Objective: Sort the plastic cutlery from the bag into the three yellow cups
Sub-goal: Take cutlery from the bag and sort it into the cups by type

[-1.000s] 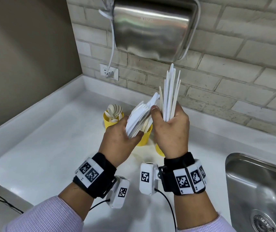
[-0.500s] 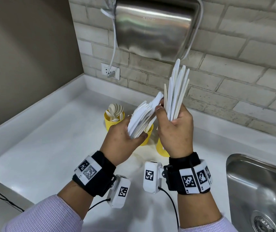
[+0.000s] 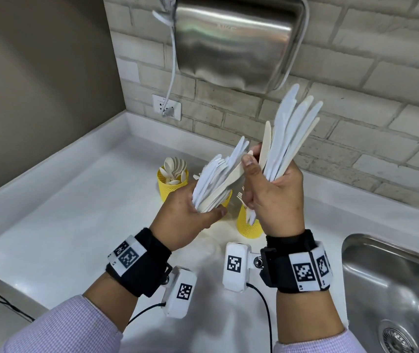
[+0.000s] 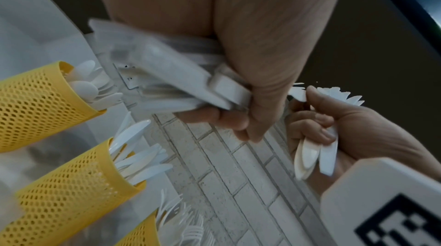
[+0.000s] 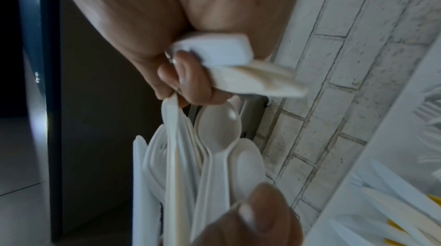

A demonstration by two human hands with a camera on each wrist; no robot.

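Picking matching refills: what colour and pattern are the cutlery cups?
Yellow, with a perforated mesh pattern of small holes; the cups show best in the left wrist view.

Yellow mesh cups (image 3: pixel 171 186), white cutlery (image 3: pixel 290 133)

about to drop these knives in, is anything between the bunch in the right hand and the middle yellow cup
Yes. The left hand, gripping its own bundle of white plastic cutlery, hangs right over the middle yellow mesh cup, covering most of it in the head view. The right hand holds its white plastic knives above and right of it.
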